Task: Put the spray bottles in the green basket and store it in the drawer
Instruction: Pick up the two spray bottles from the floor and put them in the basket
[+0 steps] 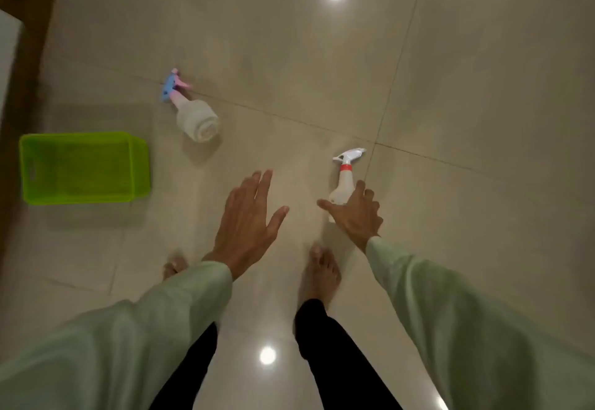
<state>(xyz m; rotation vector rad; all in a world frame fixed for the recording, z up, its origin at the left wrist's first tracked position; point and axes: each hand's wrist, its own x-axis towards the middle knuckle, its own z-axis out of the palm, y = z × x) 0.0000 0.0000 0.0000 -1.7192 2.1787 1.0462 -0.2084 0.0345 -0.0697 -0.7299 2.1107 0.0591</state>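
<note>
Head view looks straight down at a glossy tiled floor [322,71], where both spray bottles stand apart from the green basket [80,168], which sits empty off to the left. A white bottle with a red collar [344,181] stands just ahead of the right foot; the right hand [357,216] reaches over its lower body with fingers spread and not yet closed, and whether they touch the plastic cannot be told. A second, rounder bottle with a pink and blue trigger head [196,116] stands further off, between the basket and the first bottle. The left hand [248,219] hovers open, palm down, holding nothing. No drawer can be made out. Both bottles look like thin, smooth plastic, probably light and a little slippery, and top-heavy enough to tip if knocked. The narrow neck below the trigger, or a wrap around the body, seems the surest hold; the basket appears stiff and light, best lifted by its rim.
</note>
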